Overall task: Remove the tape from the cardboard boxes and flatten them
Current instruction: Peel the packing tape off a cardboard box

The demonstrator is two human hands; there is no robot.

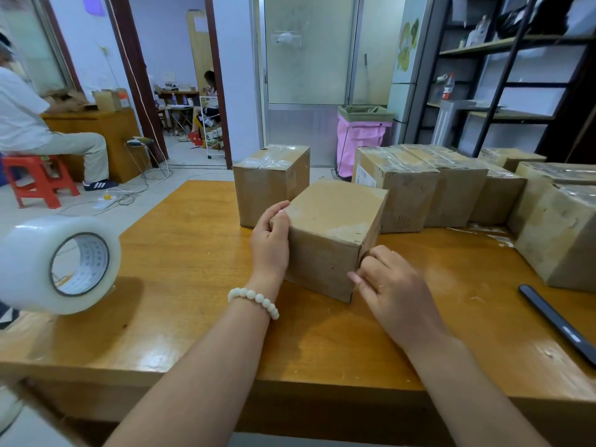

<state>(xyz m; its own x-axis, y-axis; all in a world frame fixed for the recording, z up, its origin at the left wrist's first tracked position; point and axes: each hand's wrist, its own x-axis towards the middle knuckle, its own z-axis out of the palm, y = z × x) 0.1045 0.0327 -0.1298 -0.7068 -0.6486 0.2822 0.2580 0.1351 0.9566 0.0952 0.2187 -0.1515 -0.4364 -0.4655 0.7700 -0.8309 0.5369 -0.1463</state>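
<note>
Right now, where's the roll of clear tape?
In the head view, the clear tape roll sits at the far left edge of the table, well left of the left hand gripping the nearest box.

Brown cardboard box (335, 233), orange-brown table (180, 253), white bead bracelet (254, 300), pink bag (361, 140)

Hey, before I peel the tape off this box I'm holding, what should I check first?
1. Box steadied: ok, left hand grips its left edge.
2. Loose end caught: cannot tell; right hand has its fingertips curled at the near corner edge.
3. Box sitting flat on the table: ok.
4. Tape roll clear of the box: ok, it stands apart at the far left.
5. Black tool at hand: ok, it lies on the table to the right.
</note>
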